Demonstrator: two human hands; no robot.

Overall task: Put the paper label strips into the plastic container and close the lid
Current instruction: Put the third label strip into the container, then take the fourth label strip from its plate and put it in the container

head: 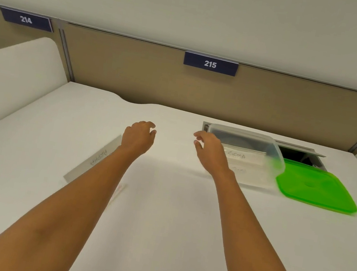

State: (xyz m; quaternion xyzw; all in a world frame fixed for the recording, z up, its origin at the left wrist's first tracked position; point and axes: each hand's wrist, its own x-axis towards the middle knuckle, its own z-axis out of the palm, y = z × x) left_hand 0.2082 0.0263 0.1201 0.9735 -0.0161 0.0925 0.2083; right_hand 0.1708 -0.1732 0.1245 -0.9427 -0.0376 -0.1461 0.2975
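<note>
A clear plastic container (263,147) stands open on the white desk at the right, with a paper label strip (246,156) marked with handwriting inside it and a second strip below. Its green lid (316,190) lies flat beside it on the right. Another paper strip (94,160) lies on the desk at the left, partly under my left forearm. My left hand (139,134) hovers over the desk's middle, fingers curled and apart, holding nothing. My right hand (209,149) hangs just left of the container, fingers apart and empty, hiding the container's left edge.
A tan partition (136,69) with number plates 214 and 215 closes off the back of the desk. An open cable hatch (304,155) sits behind the container and lid. White rounded dividers (13,74) rise at the left and right sides.
</note>
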